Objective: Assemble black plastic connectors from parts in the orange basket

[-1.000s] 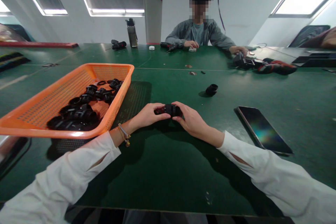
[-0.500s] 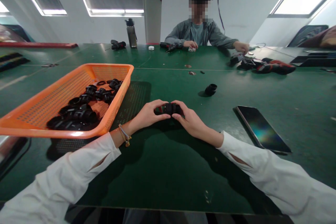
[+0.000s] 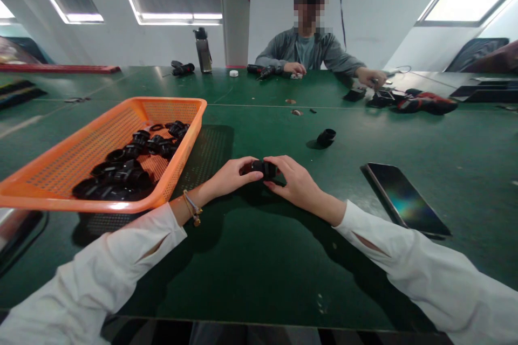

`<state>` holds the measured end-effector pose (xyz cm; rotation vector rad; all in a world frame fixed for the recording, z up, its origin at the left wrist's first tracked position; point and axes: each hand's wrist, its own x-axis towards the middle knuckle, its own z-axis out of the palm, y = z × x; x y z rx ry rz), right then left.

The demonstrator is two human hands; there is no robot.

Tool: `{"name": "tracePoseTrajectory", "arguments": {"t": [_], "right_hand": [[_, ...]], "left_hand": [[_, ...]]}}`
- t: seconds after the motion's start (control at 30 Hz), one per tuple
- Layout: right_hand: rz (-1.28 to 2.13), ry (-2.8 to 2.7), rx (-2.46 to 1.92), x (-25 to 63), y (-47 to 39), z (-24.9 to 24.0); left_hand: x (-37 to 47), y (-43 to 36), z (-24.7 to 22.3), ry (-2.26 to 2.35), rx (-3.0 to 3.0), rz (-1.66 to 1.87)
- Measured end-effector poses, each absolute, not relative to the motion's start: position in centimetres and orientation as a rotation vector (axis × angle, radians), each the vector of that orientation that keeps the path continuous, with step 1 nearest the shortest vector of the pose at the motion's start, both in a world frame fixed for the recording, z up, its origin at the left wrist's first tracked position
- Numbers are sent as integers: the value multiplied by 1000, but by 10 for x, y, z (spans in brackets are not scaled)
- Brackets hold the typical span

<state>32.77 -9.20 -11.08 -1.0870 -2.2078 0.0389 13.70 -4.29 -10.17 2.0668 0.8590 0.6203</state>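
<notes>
Between my two hands, just above the green table (image 3: 259, 269), is a black cylindrical part (image 3: 265, 169). My left hand (image 3: 230, 177) pinches its left end between thumb and fingers. On the right end, my right hand (image 3: 297, 182) has its thumb and fingertips closed around the part. A short black angled piece (image 3: 326, 138) lies on the table beyond my right hand. To the left, an orange perforated basket (image 3: 73, 204) holds several black fittings (image 3: 129, 174).
A phone (image 3: 404, 199) lies right of my right hand. Across the table sits a person (image 3: 307, 48) with one hand by a dark red-and-black item (image 3: 427, 102). A bottle (image 3: 203, 51), a white cap (image 3: 233, 73) and power tools (image 3: 265, 71) stand or lie along the far side.
The fingers of my right hand have shifted on the black part and opened a little wider around it. The person opposite has moved a hand slightly to the right.
</notes>
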Motion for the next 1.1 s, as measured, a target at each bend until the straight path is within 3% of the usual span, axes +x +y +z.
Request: {"name": "tracePoseTrajectory", "arguments": {"t": [0.2,1.1], "right_hand": [[-99,-2223,-1026,328,-92,-110],[215,-2214,-1214,331,-88,-115]], "left_hand": [[138,-43,-101,811,2019,609],[141,-53,-102,840,2126,581]]}}
